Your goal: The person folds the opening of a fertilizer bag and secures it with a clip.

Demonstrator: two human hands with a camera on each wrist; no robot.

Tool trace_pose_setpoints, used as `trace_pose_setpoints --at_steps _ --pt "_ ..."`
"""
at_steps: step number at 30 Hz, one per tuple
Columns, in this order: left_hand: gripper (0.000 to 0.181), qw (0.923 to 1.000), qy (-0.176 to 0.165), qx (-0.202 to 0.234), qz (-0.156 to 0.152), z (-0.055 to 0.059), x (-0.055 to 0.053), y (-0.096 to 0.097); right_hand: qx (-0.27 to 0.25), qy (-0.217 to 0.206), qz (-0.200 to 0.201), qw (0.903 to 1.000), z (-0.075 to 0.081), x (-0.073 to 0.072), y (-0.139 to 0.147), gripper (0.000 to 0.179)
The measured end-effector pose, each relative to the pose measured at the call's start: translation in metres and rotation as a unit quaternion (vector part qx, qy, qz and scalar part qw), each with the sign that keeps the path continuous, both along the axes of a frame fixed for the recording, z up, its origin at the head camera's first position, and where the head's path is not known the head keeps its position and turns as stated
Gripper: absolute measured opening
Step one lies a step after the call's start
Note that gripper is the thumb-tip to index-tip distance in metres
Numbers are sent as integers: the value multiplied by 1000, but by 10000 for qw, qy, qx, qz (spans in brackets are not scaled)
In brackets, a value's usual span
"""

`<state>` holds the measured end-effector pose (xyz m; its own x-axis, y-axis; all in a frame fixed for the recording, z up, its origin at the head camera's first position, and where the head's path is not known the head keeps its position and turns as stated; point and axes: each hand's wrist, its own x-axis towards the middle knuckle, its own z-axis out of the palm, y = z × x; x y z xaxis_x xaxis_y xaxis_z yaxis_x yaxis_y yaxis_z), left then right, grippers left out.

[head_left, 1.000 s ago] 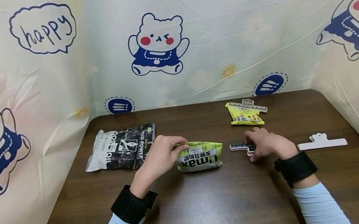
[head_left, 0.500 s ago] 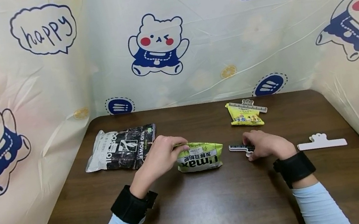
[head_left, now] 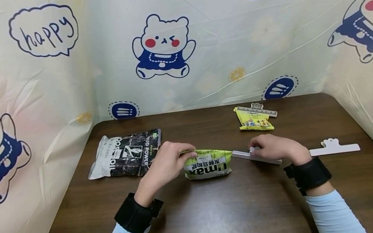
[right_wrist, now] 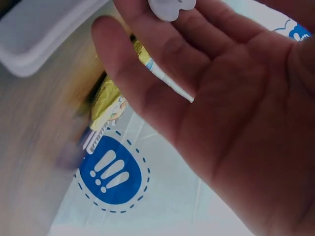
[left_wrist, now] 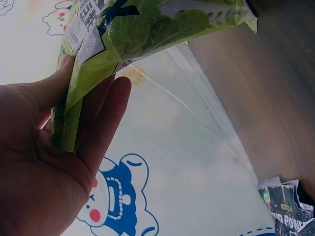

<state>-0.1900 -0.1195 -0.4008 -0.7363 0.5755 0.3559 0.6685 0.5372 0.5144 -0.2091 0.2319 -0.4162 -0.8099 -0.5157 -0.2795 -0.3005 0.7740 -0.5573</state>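
My left hand point(head_left: 168, 162) pinches the upper left corner of a small lime-green bag point(head_left: 210, 167), which rests on the table. In the left wrist view, the bag's folded top edge point(left_wrist: 72, 127) lies between thumb and fingers. To the right of the bag, my right hand point(head_left: 277, 146) holds a white ruler-style bag clip point(head_left: 240, 155) by its handle. Both ends of the clip stick out past the fingers, and its left end is close to the bag's right corner. In the right wrist view, part of the clip's bar point(right_wrist: 42, 34) and its scalloped handle point(right_wrist: 170, 9) show.
A black-and-white bag point(head_left: 125, 154) lies left on the brown table point(head_left: 212, 220). At the back right is a yellow packet point(head_left: 256, 123) with a ruler clip point(head_left: 258, 111) across its top. Another white clip point(head_left: 338, 149) lies on the right. A patterned curtain point(head_left: 213, 57) surrounds the table.
My right hand has turned the clip over: its dark ruler-marked side showed before, its plain white side shows now. Its left end has moved closer to the green bag. My left hand stays put.
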Motion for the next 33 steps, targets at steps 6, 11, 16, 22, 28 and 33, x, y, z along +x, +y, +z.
trace_pose_setpoints --at_steps 6,11,16,22,28,33 --pt "9 9998 -125 14 -131 1 2 -1 108 53 -271 9996 -7 -3 1 15" --pt "10 9993 -208 -55 -319 7 5 -3 -2 49 -245 9997 -8 -5 0 10" --pt "11 9964 -621 -98 -576 10 6 -5 -103 75 -147 9998 -8 -5 -1 9" --pt "11 9950 -804 -218 -547 7 2 -6 -310 290 -16 9991 -9 -5 -2 11" --pt "10 9959 -746 -240 -444 6 1 -5 -543 366 -44 9978 -6 -4 -3 14" --pt "10 9960 -743 -225 -440 6 3 -3 -721 592 -99 9956 -1 -1 -7 15"
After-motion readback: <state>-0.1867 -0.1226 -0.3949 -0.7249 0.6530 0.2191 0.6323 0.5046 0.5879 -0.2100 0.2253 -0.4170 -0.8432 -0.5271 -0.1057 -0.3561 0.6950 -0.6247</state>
